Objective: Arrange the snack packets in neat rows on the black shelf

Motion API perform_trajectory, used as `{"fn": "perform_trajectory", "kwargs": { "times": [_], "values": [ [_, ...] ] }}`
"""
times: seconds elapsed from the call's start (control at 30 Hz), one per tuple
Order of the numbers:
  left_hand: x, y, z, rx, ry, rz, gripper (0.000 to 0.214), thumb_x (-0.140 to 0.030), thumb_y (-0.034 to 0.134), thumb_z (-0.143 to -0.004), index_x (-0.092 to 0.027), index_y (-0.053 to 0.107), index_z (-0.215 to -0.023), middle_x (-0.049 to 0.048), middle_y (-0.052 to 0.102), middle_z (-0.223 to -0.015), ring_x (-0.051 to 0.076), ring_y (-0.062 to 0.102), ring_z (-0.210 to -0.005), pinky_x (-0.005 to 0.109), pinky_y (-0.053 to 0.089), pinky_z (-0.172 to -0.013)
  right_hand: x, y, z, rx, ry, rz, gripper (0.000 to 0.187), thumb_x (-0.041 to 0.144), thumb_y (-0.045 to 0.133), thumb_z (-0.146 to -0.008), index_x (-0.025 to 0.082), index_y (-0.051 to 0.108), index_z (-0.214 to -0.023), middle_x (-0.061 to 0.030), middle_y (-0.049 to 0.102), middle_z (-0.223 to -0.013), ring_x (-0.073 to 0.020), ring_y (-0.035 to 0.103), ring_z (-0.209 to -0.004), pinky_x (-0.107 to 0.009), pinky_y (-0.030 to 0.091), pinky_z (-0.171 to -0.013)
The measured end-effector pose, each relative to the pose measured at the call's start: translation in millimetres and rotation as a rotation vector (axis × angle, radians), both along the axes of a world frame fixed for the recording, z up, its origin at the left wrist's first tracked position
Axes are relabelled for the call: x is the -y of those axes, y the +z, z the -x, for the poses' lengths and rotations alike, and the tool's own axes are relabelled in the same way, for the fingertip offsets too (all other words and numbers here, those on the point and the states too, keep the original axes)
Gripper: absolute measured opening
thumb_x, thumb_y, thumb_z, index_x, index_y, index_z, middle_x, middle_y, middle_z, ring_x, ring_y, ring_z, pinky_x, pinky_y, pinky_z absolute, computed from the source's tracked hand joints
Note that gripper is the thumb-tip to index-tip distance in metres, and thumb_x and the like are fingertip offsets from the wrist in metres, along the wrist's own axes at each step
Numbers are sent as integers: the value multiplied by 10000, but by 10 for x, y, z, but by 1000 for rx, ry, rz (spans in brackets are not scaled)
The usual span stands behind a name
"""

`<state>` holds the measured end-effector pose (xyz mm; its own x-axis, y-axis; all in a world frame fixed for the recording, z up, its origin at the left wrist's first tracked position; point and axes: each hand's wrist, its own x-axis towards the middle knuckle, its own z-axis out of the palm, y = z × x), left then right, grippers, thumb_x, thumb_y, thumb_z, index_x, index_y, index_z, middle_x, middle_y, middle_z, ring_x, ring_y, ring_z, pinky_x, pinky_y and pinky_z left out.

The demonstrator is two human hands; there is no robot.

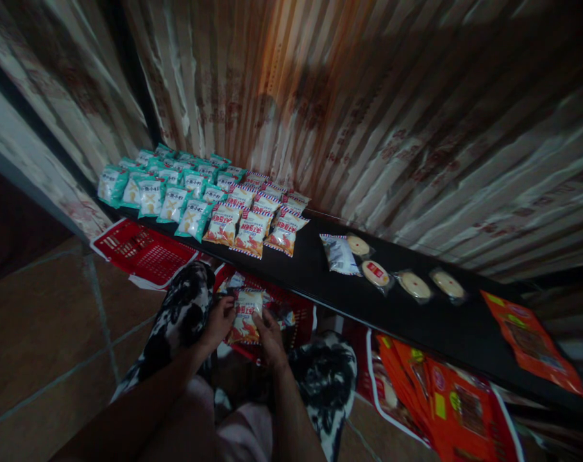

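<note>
Between my knees, a white and orange snack bag (246, 316) is held at its two sides. My left hand (220, 321) grips its left edge, and my right hand (270, 333) has its thumb on the front at the right. Beneath the bag sits a red basket (306, 321) with more packets in it, partly hidden by my hands. Matching orange and white bags (251, 232) stand in rows on the black shelf (315, 276) just beyond. To their left are rows of teal and white snack bags (150, 196).
On the shelf's right lie a silvery packet (339, 254), several round wrapped cakes (415, 285) and an orange packet (532, 343). A red basket (147, 250) is at the lower left; another basket (505, 417) at the right holds orange packets (457, 410). Corrugated sheeting (368, 115) rises behind.
</note>
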<state>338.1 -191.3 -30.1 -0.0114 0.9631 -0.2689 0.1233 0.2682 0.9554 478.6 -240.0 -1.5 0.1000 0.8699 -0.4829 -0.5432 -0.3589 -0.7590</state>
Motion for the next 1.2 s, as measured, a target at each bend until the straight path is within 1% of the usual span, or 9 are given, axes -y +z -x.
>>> {"fn": "perform_trajectory", "kwargs": {
  "times": [0.23,0.5,0.63,0.7,0.8,0.93,1.07,1.13,1.2],
  "values": [
    [42,116,-13,-133,-22,-117,285,-179,569,-692,-195,610,-974,38,637,-884,171,613,-812,325,482,-807,5,132,28,15,-8,11,541,444,766,-597,223,641,-1074,-42,738,-853,-272,687,-793,-378,539,-686],
    [52,230,-29,-189,-25,-117,304,-135,527,-704,-201,590,-994,32,635,-893,165,606,-820,313,462,-827,10,236,-3,-14,-14,70,541,451,751,-599,237,649,-1086,-49,727,-953,-283,667,-911,-402,526,-763],
    [55,237,-24,-161,-49,-65,176,-216,498,-753,-217,614,-886,24,658,-871,177,612,-870,291,450,-829,8,295,-18,56,-72,22,467,454,771,-556,228,714,-961,-59,701,-1054,-281,623,-1016,-382,511,-828],
    [57,236,-18,-140,-57,-24,176,-286,486,-776,-223,623,-868,25,668,-860,188,616,-877,289,455,-811,8,313,-17,72,-70,-12,447,463,765,-563,226,725,-940,-62,700,-1060,-283,601,-1055,-379,505,-843],
    [58,241,-17,-98,-72,28,266,-391,478,-787,-204,633,-897,57,676,-924,209,618,-907,302,460,-805,9,306,-11,50,-40,-32,452,471,747,-592,240,711,-979,-43,703,-1053,-289,595,-1065,-398,501,-839],
    [67,291,-35,-25,-101,71,425,-511,469,-779,-168,645,-956,103,670,-1031,237,623,-943,332,466,-822,13,227,-15,39,-41,-28,417,443,752,-605,266,706,-979,-13,704,-1051,-274,596,-1064,-372,497,-832],
    [83,392,-56,117,-168,111,508,-567,498,-757,-164,650,-1025,99,686,-1034,257,618,-999,349,477,-840,16,150,-38,62,-33,-48,389,434,745,-622,260,712,-969,-17,704,-1055,-260,613,-1023,-364,496,-834],
    [92,440,-61,220,-177,149,538,-574,545,-733,-156,642,-1057,102,696,-1008,262,609,-1028,352,475,-860,15,132,-49,65,-26,-77,374,430,747,-622,254,719,-952,-20,706,-1051,-252,622,-1001,-365,486,-858],
    [101,478,-64,284,-169,188,549,-577,572,-720,-148,643,-1056,101,709,-954,257,624,-997,349,477,-861,12,116,-58,65,-19,-103,377,435,746,-624,249,720,-950,-27,712,-1036,-249,631,-981,-376,472,-885]
  ]
}}
